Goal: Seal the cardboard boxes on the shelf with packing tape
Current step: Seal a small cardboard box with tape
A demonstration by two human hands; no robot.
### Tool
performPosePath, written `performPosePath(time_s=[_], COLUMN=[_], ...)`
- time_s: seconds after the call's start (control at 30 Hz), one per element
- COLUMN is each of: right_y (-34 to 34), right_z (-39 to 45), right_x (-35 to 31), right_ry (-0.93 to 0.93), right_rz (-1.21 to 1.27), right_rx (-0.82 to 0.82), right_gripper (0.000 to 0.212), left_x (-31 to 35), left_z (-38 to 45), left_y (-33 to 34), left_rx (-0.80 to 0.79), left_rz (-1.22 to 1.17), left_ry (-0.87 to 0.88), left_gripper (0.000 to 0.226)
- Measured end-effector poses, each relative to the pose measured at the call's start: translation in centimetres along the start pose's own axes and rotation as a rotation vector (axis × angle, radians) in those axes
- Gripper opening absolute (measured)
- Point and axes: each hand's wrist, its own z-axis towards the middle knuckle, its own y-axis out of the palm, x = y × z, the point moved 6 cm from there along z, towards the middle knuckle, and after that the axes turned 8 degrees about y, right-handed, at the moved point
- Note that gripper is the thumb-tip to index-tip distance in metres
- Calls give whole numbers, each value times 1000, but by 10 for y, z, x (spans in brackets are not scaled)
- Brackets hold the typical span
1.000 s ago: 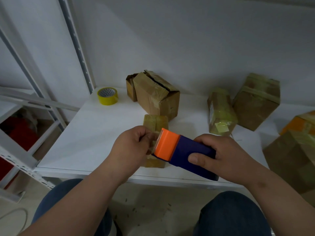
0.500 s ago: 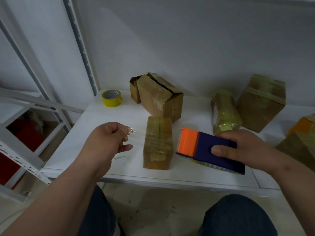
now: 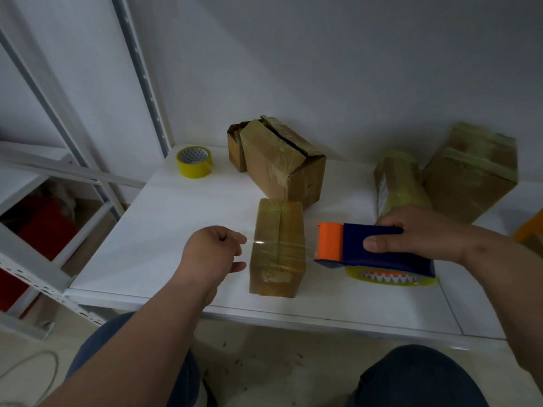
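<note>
While the left hand (image 3: 213, 249) pinches the tape (image 3: 279, 247) end, the right hand (image 3: 417, 234) grips the dispenser (image 3: 370, 248) (strip stretched over the box (image 3: 277, 227)). Next, probably: press it down.

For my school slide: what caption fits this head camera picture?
Left hand stretches clear tape from the dispenser in the right hand across a small box.

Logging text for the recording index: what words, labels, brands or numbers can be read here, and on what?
None can be read.
White label on the side of the tape-wrapped box: print too blurred to read.
Tape dispenser, spare tape roll and the other boxes: no visible text.
</note>
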Motion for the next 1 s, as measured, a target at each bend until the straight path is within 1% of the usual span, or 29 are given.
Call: performPosePath(time_s=[0.07, 0.17, 0.23, 0.27, 0.3, 0.33, 0.37, 0.43, 0.47, 0.53, 0.57, 0.6, 0.63, 0.7, 0.73, 0.77, 0.83, 0.87, 0.9, 1.0], right_y=[5, 14, 21, 25, 29, 33, 36, 39, 40, 41, 42, 43, 44, 46, 48, 50, 54, 55, 56, 52], right_z=[6, 13, 18, 20, 22, 24, 26, 27, 28, 29, 29, 29, 29, 29, 29, 29, 29, 28, 26, 21], right_x=[4, 11, 14, 13, 13, 13, 15, 16, 17, 19, 19, 19, 19, 20, 20, 20, 19, 18, 18, 27], right_ry=[1, 54, 77, 78, 78, 83, 90, 103, 109, 120, 127, 129, 128, 122, 117, 110, 89, 81, 76, 64], right_rz=[-12, -24, -32, -29, -25, -15, 0, 28, 40, 60, 69, 75, 80, 87, 90, 98, 123, 130, 130, 136], right_rx=[-25, -53, -78, -96, -113, -123, -126, -122, -125, -135, -143, -151, -154, -153, -154, -159, -175, -179, -181, -166], right_gripper=[62, 48, 48, 52, 56, 58, 58, 56, 55, 55, 55, 57, 60, 62, 59, 55, 48, 46, 45, 52], left_x=[-8, -18, -22, -22, -23, -24, -24, -21, -20, -21, -22, -19, -13, 4, 10, 14, 10, 3, -4, -9], left_z=[1, 0, -1, -2, -3, -3, -2, -2, 1, 7, 8, 7, 4, -6, -11, -16, -21, -21, -18, -11], left_y=[2, 4, 5, 6, 7, 7, 8, 10, 12, 17, 20, 21, 21, 17, 19, 27, 51, 60, 63, 63], left_rx=[-6, 1, -13, -37, -71, -99, -125, -193, -232, -343, -352, -315, -233, -34, 4, -39, -263, -364, -415, -443], left_rz=[19, 24, 38, 67, 99, 120, 140, 218, 328, 728, 864, 900, 839, 578, 505, 526, 743, 873, 942, 973], left_ry=[-30, -77, -98, -103, -110, -124, -130, -133, -116, -4, 77, 162, 248, 471, 558, 620, 674, 657, 621, 582], left_gripper=[24, 19, 12, 14, 23, 38, 47, 56, 60, 67, 68, 65, 60, 49, 46, 48, 73, 81, 84, 82])
